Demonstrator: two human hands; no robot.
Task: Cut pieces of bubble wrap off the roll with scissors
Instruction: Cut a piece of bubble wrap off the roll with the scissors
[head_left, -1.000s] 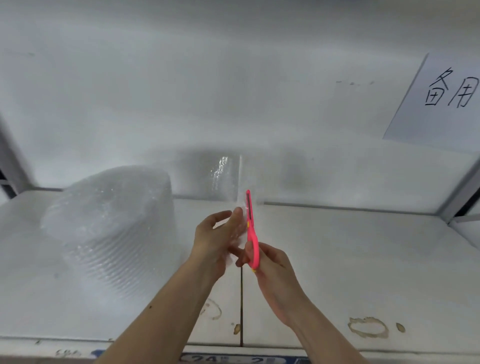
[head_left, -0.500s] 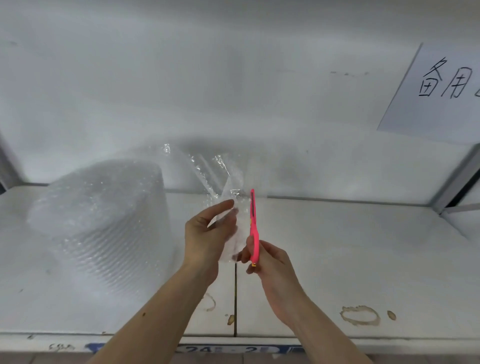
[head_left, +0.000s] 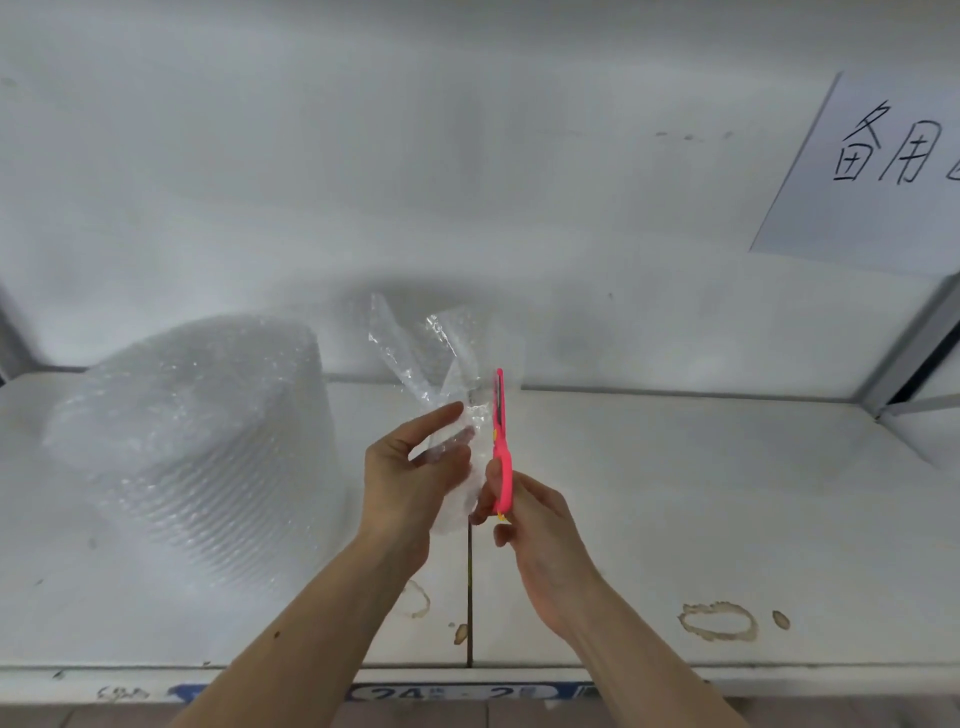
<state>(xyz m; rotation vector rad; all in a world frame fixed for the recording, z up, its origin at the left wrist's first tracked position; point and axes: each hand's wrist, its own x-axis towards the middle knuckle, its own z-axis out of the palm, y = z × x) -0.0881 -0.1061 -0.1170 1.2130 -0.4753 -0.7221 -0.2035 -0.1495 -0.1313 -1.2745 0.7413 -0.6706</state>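
A big roll of bubble wrap (head_left: 202, 441) stands upright on the left of the white shelf (head_left: 701, 493). My left hand (head_left: 410, 467) pinches a crumpled piece of bubble wrap (head_left: 441, 364) that sticks up above the fingers. Right beside it, my right hand (head_left: 540, 540) grips pink scissors (head_left: 501, 447) by the handles, blades pointing up and closed along the right side of the piece. I cannot tell whether the piece is still joined to the roll.
The wall behind the shelf carries a paper sign (head_left: 878, 171) with handwriting at the upper right. A seam (head_left: 469, 597) splits the shelf surface below my hands. Brown ring stains (head_left: 719, 621) mark the front right. A metal upright (head_left: 914, 343) borders the right side.
The bubble wrap piece has come up above my left hand and bunched together. Both hands have stayed close together at the shelf's middle, with the scissors upright throughout.
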